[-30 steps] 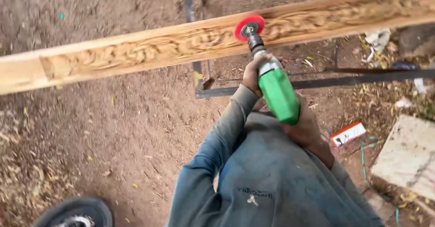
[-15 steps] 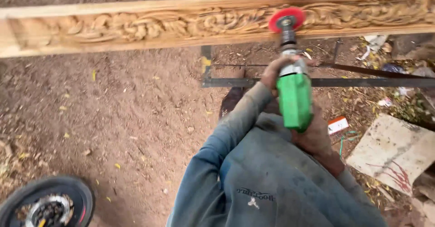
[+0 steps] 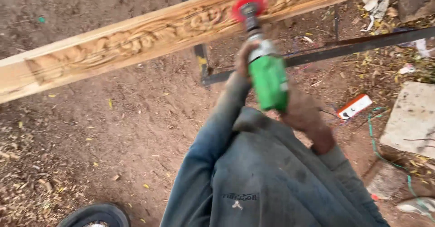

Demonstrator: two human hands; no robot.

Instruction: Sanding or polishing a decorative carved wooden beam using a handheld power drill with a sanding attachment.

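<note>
Both hands are on the green-bodied power tool (image 3: 268,82), which points away from the person toward the far side. The left hand (image 3: 244,58) is wrapped around the silver neck at the front, fingers clenched on it; the right hand (image 3: 302,114) grips the rear of the green body, fingers curled under and partly hidden. Beyond the left hand's fingers the dark shaft runs out to the red round abrasive disc (image 3: 248,6), and that disc sits against the long pale wooden beam with carved scrollwork (image 3: 149,34). The beam slants across the far part of the scene, low at the left and rising to the right, resting over a black metal frame (image 3: 344,49).

On the bare brown dirt to the right of the right hand lies a small flat rectangular box, orange with a white face (image 3: 355,106). Further right sits a pale stone slab (image 3: 410,118), with a thin green cord (image 3: 372,136) trailing beside it. At the near left edge, part of a black rubber wheel (image 3: 95,216) shows.
</note>
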